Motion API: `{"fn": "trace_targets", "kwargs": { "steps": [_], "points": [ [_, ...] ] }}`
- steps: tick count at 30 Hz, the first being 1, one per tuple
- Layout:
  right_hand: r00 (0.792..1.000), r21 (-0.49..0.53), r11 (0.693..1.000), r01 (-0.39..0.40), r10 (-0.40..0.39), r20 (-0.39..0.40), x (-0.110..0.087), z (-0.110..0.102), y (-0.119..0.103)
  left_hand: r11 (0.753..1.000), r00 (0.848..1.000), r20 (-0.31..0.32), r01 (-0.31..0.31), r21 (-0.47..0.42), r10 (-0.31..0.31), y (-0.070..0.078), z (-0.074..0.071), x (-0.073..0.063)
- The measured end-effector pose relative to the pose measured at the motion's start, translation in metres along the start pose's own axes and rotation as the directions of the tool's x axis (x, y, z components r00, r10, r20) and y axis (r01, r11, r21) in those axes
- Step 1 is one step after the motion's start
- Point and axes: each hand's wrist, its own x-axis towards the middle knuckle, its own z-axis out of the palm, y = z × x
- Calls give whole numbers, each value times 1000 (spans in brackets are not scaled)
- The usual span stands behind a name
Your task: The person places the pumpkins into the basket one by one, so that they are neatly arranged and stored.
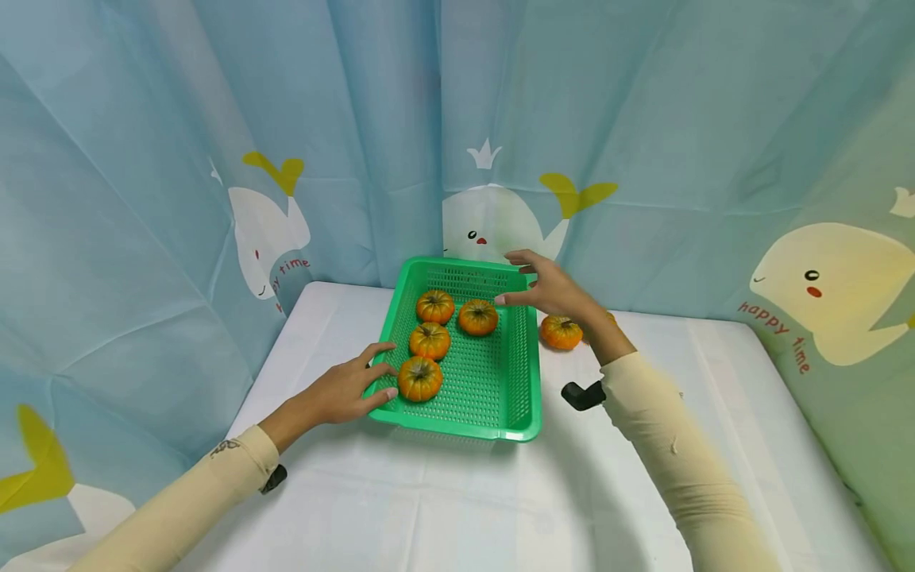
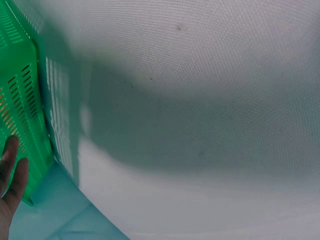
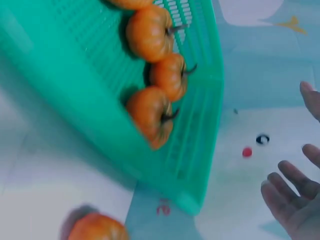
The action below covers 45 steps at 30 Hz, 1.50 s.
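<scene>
A green plastic basket (image 1: 472, 433) with slotted walls holds several small orange pumpkins (image 1: 419, 379), most of them along its left side. My left hand (image 1: 350, 389) is at the basket's left rim, fingers loosely spread; whether they touch the rim I cannot tell. In the left wrist view, fingers (image 2: 17, 182) show beside the slotted wall. Over the far right corner of the basket is my right hand (image 1: 546, 287), its fingers apart and holding nothing. Right of the basket, a pumpkin (image 1: 561, 333) sits on the table, and another is partly hidden behind my right wrist.
A white cloth covers the table (image 1: 429, 508). Light blue curtains (image 1: 386, 119) printed with whales hang close behind the table and along both sides. Black wrist mounts (image 1: 582, 396) stick out from under the sleeves.
</scene>
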Motion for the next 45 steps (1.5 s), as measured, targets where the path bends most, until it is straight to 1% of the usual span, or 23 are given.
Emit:
{"fn": "trace_targets", "kwargs": {
  "steps": [3, 8, 12, 16, 20, 25, 29, 34, 38, 41, 45],
  "points": [
    [1000, 10, 1000, -25, 25, -7, -11, -11, 10, 1000, 1000, -6, -5, -5, 5, 1, -1, -1],
    [996, 30, 997, -66, 68, -55, -27, -28, 30, 1000, 1000, -7, 0, 5, 0, 1, 0, -1],
    [991, 21, 995, -98, 99, -87, -39, -37, 50, 1000, 1000, -8, -1, 9, 1, 0, 1, 0],
    [987, 16, 993, -116, 117, -111, -52, -42, 75, 1000, 1000, -9, -2, 13, 2, -1, 1, 0],
    [979, 27, 989, -146, 148, -141, -64, -44, 99, 1000, 1000, 1, 10, 14, -10, -2, 2, 0],
    [960, 43, 973, -226, 230, -161, -75, -46, 122, 1000, 1000, 9, 16, 17, -16, -3, 2, 0],
    [946, 39, 962, -270, 272, -178, -79, -46, 140, 1000, 1000, 10, 19, 16, -20, -3, 2, 0],
    [932, 2, 947, -321, 316, -180, -81, -40, 162, 1000, 1000, 8, 19, 15, -19, -3, 2, 0],
    [921, 6, 932, -361, 358, -151, -81, -34, 179, 1000, 1000, 7, 11, 27, -12, -4, 2, 0],
    [910, 19, 918, -395, 394, -129, -81, -31, 189, 1000, 1000, 11, 8, 30, -9, -4, 2, 1],
    [886, 11, 891, -454, 453, -96, -81, -28, 198, 999, 1000, 10, 7, 33, -7, -3, 2, 2]
  ]
}}
